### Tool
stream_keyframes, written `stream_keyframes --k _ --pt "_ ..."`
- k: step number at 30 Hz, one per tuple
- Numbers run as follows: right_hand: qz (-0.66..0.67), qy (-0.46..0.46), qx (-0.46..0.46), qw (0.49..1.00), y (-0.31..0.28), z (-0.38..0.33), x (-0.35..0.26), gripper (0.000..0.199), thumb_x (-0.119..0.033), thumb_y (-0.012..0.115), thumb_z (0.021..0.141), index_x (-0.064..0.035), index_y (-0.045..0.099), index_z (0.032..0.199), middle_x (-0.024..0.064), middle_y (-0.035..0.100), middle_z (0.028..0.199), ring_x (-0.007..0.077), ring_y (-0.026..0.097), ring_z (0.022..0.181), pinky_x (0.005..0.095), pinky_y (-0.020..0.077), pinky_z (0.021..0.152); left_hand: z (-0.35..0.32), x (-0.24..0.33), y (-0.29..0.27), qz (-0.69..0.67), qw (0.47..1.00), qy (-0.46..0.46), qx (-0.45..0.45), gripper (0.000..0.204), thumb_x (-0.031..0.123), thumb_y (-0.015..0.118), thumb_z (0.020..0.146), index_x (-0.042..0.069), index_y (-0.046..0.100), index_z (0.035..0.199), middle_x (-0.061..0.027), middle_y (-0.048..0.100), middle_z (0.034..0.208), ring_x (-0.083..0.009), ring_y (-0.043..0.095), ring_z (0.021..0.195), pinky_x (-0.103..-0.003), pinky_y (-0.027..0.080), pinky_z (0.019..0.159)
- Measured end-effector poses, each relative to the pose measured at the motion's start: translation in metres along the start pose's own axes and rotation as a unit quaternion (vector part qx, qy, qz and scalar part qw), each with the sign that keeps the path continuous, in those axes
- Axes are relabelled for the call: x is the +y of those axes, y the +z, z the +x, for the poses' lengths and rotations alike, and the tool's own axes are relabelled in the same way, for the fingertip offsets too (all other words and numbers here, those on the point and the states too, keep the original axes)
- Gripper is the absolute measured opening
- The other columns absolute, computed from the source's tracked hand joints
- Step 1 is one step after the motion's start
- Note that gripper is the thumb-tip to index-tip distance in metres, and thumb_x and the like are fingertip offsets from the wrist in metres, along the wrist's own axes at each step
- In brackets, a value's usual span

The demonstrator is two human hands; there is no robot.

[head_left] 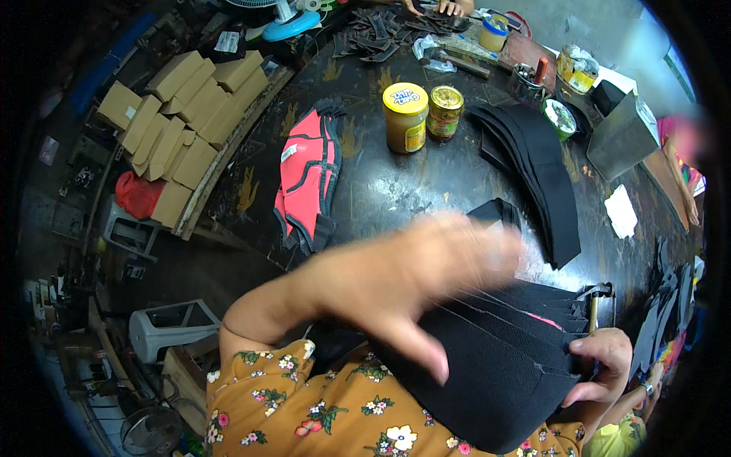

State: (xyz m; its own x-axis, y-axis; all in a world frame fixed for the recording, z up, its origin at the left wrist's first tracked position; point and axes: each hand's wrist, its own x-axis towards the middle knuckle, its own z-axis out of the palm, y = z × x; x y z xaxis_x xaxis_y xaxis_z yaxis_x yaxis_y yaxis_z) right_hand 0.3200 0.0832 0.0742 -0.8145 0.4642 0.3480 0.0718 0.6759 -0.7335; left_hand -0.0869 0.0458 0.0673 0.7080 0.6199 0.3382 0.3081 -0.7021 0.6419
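A fanned stack of black textured fabric pieces rests on my lap at the table's near edge, with a thin pink edge showing between layers. My right hand grips the stack's right side, thumb and fingers curled at its edge. Above the stack's left part, my left hand is blurred by motion, its thumb spread away from the fingers and nothing visible in it. Past its fingertips lies a small black piece, partly hidden. Long curved black strips lie fanned farther back on the right.
Pink-and-black cut pieces lie left on the dark table. A yellow-lidded jar and a smaller jar stand mid-table. A metal box is at right, cardboard boxes at left. Another person's hands work at the far edge.
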Motion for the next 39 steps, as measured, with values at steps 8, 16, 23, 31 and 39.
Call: stream_keyframes --k 8,16,23,31,39 --pt "-0.001 0.191 0.265 0.945 -0.021 -0.006 0.005 0.111 -0.079 0.079 0.060 0.0085 0.057 0.125 0.0013 0.052 0.085 0.0048 0.040 0.058 0.0203 0.0245 0.052 -0.144 -0.160 -0.077 0.296 0.643 -0.652 0.270 0.121 0.080 0.067 0.071 0.002 0.028 0.156 -0.0345 0.060 0.127 -0.0455 0.061 0.118 -0.048 0.049 0.101" --pt "0.025 0.197 0.239 0.950 -0.027 0.020 0.013 0.111 -0.078 0.082 0.058 0.0086 0.059 0.124 0.0045 0.057 0.100 0.0052 0.047 0.061 0.0189 0.0318 0.051 -0.159 -0.176 -0.061 0.433 0.663 -0.505 0.342 0.065 0.035 0.080 0.074 0.000 0.064 0.126 -0.0273 0.069 0.106 -0.0399 0.067 0.101 -0.048 0.054 0.091" --pt "-0.008 0.156 0.193 0.969 -0.032 0.076 0.013 0.075 -0.049 0.078 0.078 0.0050 0.060 0.127 0.0043 0.062 0.099 0.0092 0.051 0.073 0.0238 0.0410 0.068 -0.097 -0.079 -0.122 0.163 0.796 -0.131 0.567 0.044 -0.009 0.059 0.087 0.001 0.060 0.130 -0.0109 0.066 0.124 -0.0177 0.066 0.105 -0.032 0.053 0.096" --pt "-0.141 -0.150 0.104 0.973 -0.016 0.154 -0.004 0.092 -0.036 0.081 0.080 0.0031 0.036 0.151 0.0189 0.051 0.146 0.0292 0.048 0.137 0.0441 0.0328 0.115 0.085 0.031 -0.048 -0.189 0.806 0.043 0.560 0.052 0.003 0.049 0.099 0.000 0.038 0.151 -0.0145 0.052 0.147 -0.0220 0.051 0.135 -0.039 0.041 0.114" --pt "0.193 -0.004 0.130 0.973 -0.053 0.093 -0.008 0.078 0.009 0.070 0.079 0.0103 0.035 0.149 0.0189 0.055 0.140 0.0232 0.056 0.127 0.0312 0.0469 0.102 0.084 0.024 -0.051 -0.234 0.853 0.027 0.467 0.060 0.013 0.055 0.098 0.001 0.034 0.152 -0.0160 0.053 0.144 -0.0241 0.058 0.127 -0.042 0.044 0.111"
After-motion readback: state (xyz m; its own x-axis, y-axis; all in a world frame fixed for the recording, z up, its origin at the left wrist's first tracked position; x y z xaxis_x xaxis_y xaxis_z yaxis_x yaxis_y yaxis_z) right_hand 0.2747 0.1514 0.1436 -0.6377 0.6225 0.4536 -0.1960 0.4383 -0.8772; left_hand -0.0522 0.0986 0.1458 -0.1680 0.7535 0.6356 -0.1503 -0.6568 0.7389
